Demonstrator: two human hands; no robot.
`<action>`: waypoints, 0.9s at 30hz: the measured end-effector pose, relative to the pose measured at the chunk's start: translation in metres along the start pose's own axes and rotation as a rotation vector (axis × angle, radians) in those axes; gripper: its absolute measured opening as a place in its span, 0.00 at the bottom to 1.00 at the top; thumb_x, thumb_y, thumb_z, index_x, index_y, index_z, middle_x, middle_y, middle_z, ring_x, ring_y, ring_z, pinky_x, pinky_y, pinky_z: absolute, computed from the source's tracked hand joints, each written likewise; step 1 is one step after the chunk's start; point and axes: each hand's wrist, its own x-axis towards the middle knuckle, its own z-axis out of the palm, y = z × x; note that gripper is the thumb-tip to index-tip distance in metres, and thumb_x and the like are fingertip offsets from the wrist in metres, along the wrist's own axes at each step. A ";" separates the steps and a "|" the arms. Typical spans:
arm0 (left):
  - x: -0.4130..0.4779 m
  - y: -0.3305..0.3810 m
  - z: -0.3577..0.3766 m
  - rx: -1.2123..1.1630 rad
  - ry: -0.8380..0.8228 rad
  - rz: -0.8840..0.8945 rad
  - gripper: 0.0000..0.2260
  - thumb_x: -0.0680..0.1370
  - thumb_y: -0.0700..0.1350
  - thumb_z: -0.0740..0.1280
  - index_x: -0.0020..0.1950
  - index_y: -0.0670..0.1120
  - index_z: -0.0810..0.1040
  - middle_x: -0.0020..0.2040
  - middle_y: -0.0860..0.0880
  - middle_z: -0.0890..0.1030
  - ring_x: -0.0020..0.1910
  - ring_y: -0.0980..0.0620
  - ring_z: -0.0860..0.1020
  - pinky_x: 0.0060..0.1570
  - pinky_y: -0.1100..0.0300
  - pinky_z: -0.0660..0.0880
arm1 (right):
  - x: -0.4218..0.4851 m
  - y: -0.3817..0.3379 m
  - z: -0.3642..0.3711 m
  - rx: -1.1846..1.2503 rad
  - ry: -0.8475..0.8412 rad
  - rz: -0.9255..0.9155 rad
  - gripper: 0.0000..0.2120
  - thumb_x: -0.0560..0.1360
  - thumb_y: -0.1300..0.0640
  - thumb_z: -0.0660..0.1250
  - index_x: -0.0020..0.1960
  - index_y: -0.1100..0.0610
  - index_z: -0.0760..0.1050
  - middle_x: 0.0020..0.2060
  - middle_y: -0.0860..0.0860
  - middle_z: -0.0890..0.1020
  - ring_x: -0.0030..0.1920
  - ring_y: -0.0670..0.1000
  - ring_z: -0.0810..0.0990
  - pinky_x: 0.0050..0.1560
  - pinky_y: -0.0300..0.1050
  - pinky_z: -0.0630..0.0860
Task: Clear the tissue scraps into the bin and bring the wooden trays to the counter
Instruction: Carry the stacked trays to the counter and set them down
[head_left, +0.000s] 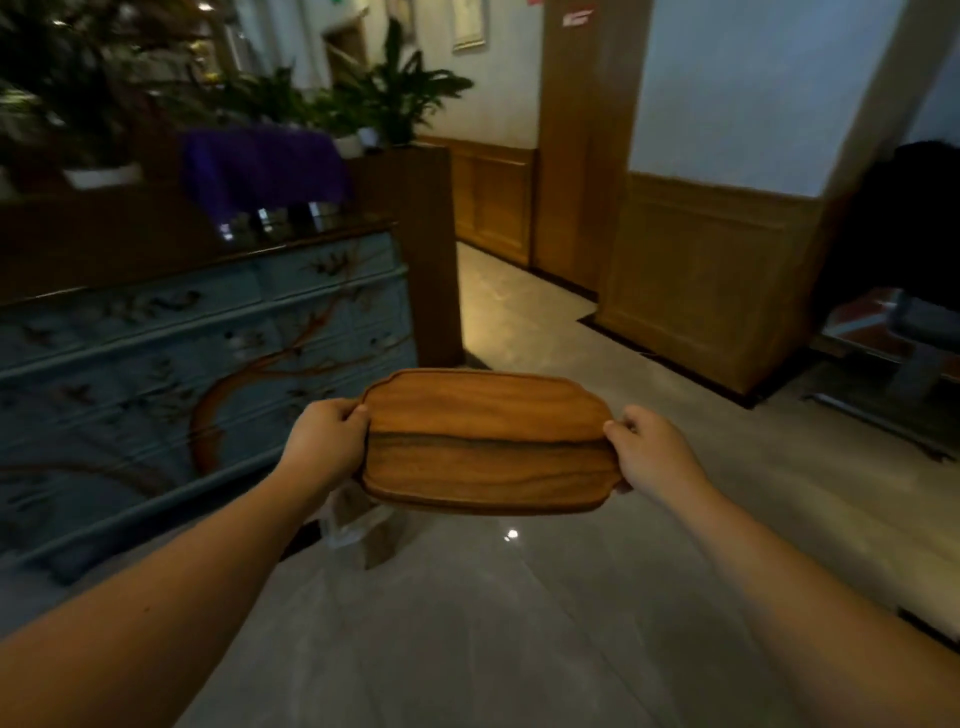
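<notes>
A wooden tray (491, 441) is held out in front of the person at about waist height, above a grey tiled floor (519, 623). The left hand (324, 441) is closed on the tray's left end, thumb on top at the rim and fingers curled underneath. The right hand (652, 449) is closed on the right end in the same way, thumb on the rim, fingers below. The tray lies roughly level, its hollow face up, with nothing in it. Whether it is one tray or a stack cannot be told. Something pale and crumpled shows just below the tray's left end, too blurred to name. To the left stands a blue painted dresser (182, 353) with a dark top, near but apart from the tray. Potted plants (395, 98) stand behind it
</notes>
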 end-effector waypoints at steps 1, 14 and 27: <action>0.005 -0.007 -0.009 0.003 0.026 -0.021 0.13 0.80 0.45 0.59 0.45 0.45 0.82 0.38 0.43 0.82 0.39 0.45 0.79 0.40 0.53 0.75 | 0.011 -0.010 0.012 -0.003 -0.025 -0.027 0.13 0.80 0.53 0.58 0.43 0.61 0.72 0.34 0.59 0.79 0.31 0.58 0.82 0.33 0.55 0.81; 0.102 -0.134 -0.137 0.031 0.245 -0.286 0.16 0.81 0.48 0.59 0.44 0.40 0.82 0.42 0.33 0.83 0.41 0.35 0.80 0.41 0.48 0.78 | 0.117 -0.168 0.184 0.029 -0.268 -0.292 0.13 0.80 0.51 0.59 0.40 0.56 0.71 0.34 0.55 0.77 0.35 0.57 0.82 0.39 0.58 0.83; 0.289 -0.241 -0.264 -0.042 0.278 -0.326 0.17 0.81 0.48 0.59 0.45 0.38 0.81 0.37 0.39 0.79 0.36 0.42 0.76 0.36 0.54 0.73 | 0.228 -0.329 0.365 0.067 -0.277 -0.316 0.14 0.79 0.50 0.63 0.37 0.55 0.69 0.32 0.55 0.77 0.33 0.56 0.81 0.30 0.48 0.77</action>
